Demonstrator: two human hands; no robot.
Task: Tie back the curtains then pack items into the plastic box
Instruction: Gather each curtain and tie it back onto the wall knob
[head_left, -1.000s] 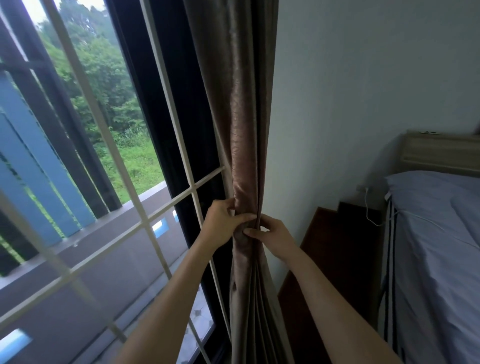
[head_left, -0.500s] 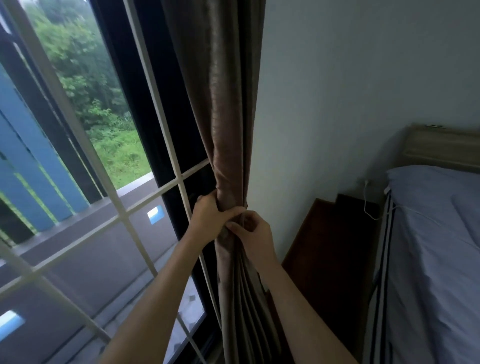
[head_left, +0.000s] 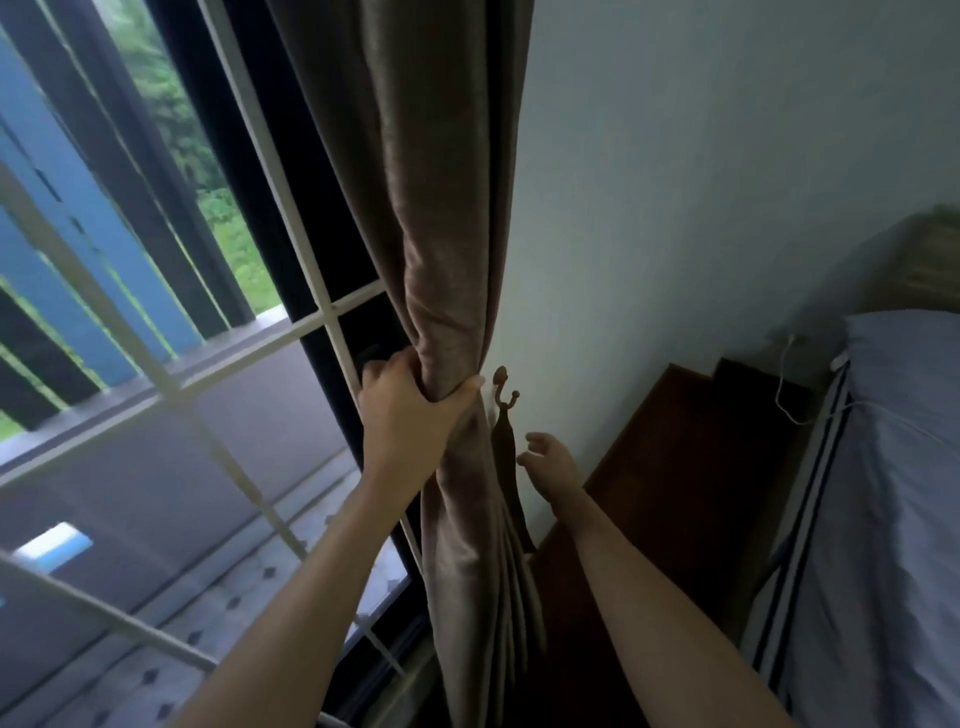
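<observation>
A brown curtain (head_left: 441, 218) hangs bunched between the window and the wall. My left hand (head_left: 410, 405) grips the gathered folds at mid height, fingers curled round them. On the wall just right of the curtain sits a small metal hook (head_left: 505, 387), and a dark tie-back strap (head_left: 506, 467) hangs down from it. My right hand (head_left: 548, 460) hovers beside that strap with its fingers loosely spread, holding nothing. No plastic box is in view.
A window with white bars (head_left: 291, 332) fills the left side. A dark wooden bedside cabinet (head_left: 685, 467) stands against the wall on the right. Beyond it is a bed with a grey sheet (head_left: 893, 493) and a white cable (head_left: 784, 395).
My right hand has let go of the curtain and moved right, toward the strap. The hook and strap have come into sight. My left hand keeps its grip on the folds.
</observation>
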